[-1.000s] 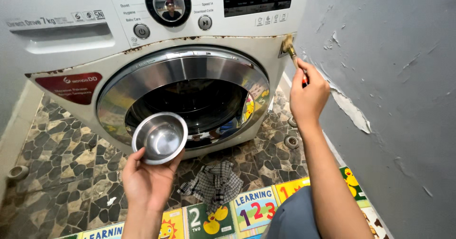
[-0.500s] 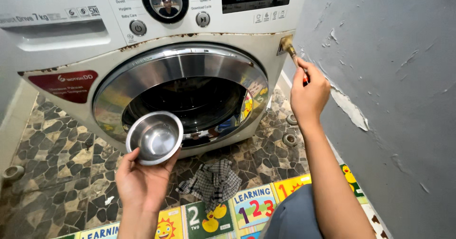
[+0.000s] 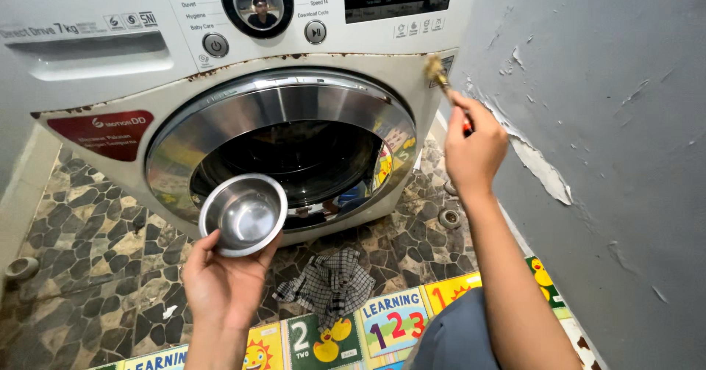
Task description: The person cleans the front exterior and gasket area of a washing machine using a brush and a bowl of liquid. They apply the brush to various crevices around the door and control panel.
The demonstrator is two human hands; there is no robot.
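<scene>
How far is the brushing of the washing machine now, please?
Done: hard to tell; rust still lines the seam above the door. In hand: the right hand holds a brush against the machine's upper right front corner, and the left hand holds a steel bowl. Left: the rusty seam; the checked cloth lies on the floor.

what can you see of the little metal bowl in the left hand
The steel bowl is small, round and shiny, with a rolled rim and a smooth polished inside that looks empty and reflects light. It is tilted so its open mouth faces the camera. The left hand holds it from below, fingertips at the lower rim. It hangs in the air in front of the washing machine door, low and left of the round glass, above the stone-pattern floor.
</scene>
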